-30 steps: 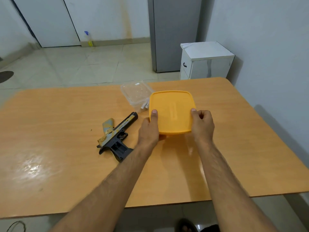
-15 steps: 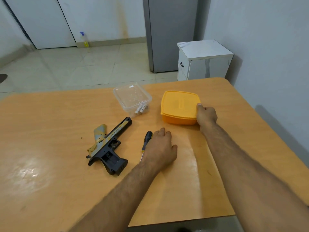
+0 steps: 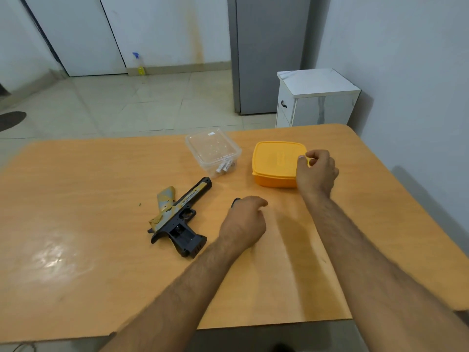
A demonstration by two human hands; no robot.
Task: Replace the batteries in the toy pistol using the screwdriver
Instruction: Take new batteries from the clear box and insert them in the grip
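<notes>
The toy pistol [image 3: 177, 217], black with a tan and gold slide, lies on its side on the wooden table [image 3: 88, 199], its muzzle pointing up and to the right. My left hand [image 3: 243, 222] rests palm down over the screwdriver [image 3: 234, 201], fingers curled. Only the black tip of the screwdriver's handle shows, and the grip is hidden. A clear plastic container [image 3: 213, 151] beyond the pistol holds batteries [image 3: 225, 167]. My right hand [image 3: 316, 171] pinches the tab on the right edge of the lid of the yellow box [image 3: 275, 161].
A white cabinet [image 3: 317, 97] and a grey fridge [image 3: 269, 54] stand beyond the table's far right corner. A spray bottle [image 3: 139, 64] stands on the tiled floor by the far wall. A white wall runs close along the table's right side.
The yellow box went from both hands down onto the table. My left hand then moved onto the screwdriver and curled. My right hand shifted to the box lid's right edge.
</notes>
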